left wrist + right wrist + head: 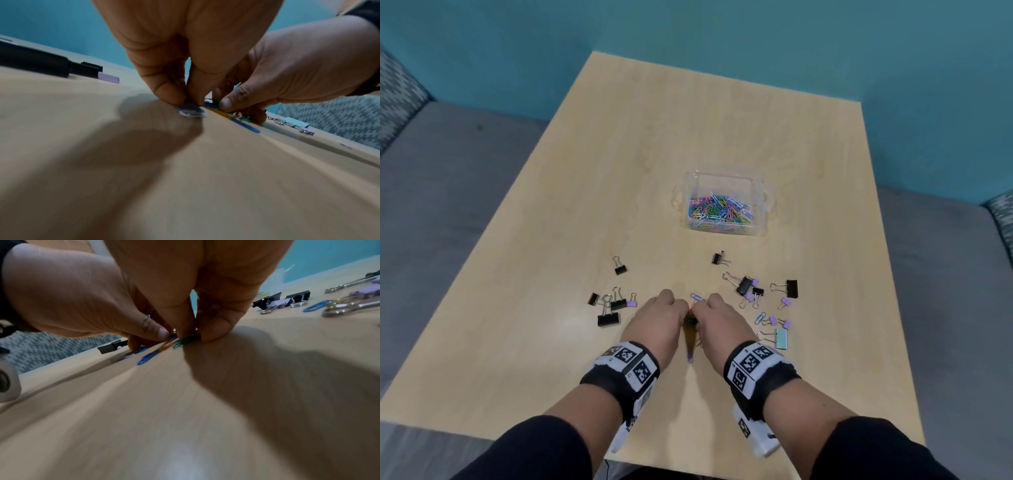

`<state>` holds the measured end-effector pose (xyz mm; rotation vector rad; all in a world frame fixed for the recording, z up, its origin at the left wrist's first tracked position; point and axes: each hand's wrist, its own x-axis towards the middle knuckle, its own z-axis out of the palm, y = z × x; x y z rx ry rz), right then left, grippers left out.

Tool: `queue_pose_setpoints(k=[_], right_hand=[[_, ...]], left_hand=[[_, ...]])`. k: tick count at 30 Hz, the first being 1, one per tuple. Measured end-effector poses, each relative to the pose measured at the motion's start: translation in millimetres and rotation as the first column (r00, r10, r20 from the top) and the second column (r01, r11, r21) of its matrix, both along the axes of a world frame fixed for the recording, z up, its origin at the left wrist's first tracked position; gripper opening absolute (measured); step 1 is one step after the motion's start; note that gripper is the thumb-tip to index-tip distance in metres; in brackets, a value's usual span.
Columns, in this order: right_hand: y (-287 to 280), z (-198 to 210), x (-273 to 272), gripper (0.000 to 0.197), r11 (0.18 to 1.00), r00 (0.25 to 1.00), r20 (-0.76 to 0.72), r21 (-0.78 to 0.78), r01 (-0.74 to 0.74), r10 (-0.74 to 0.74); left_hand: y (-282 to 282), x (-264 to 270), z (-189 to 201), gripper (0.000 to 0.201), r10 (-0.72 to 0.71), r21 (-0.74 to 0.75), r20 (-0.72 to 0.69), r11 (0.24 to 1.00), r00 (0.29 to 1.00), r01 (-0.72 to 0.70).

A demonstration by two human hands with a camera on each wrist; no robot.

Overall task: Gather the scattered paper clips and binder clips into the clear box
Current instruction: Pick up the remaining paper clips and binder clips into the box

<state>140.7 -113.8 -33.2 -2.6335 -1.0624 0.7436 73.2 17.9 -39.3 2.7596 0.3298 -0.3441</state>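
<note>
While both hands work at the near middle of the table (619, 171), the scene reads as follows.

Hands: the left hand (659, 323) and right hand (722, 325) meet knuckle to knuckle, fingers curled down onto the wood.
Left fingers (164, 91): pinched together at the tips on a small blue paper clip lying flat.
Right fingers (218, 327): pinching a small heap of paper clips (164, 345), green, orange and blue, against the table.
Wrist bands: black-and-white square code patterns; no words that I can read.
Left scatter (607, 305): black binder clips and one lilac clip, just beside the left hand.
Right scatter (763, 294): black, lilac and one pale green binder clip, plus a blue paper clip, just beside the right hand.
Box (722, 204): clear, open, well beyond the hands, its floor covered with coloured paper clips.
Progress: I judge the paper clips mostly gathered; a few remain, and every binder clip is still out on the table.
</note>
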Motion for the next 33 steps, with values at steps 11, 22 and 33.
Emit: queue_pose_setpoints(k=[11, 22, 33], right_hand=[[-0.9, 2.5, 18.3, 0.019, 0.996, 0.996, 0.06, -0.065, -0.057, 0.061], [-0.8, 2.1, 35.9, 0.018, 0.993, 0.987, 0.111, -0.052, -0.109, 0.114], [-11.8, 23.8, 55.3, 0.012, 0.969, 0.957, -0.228, 0.125, 0.212, -0.18]], left_hand=[[3.3, 6.9, -3.6, 0.029, 0.036, 0.019, -0.006, 0.999, 0.999, -0.036], [13.3, 19.3, 0.0, 0.011, 0.198, -0.151, -0.084, 0.966, 0.976, -0.209], [26.6, 32.3, 30.0, 0.014, 0.367, -0.49, -0.168, 0.774, 0.915, -0.4]])
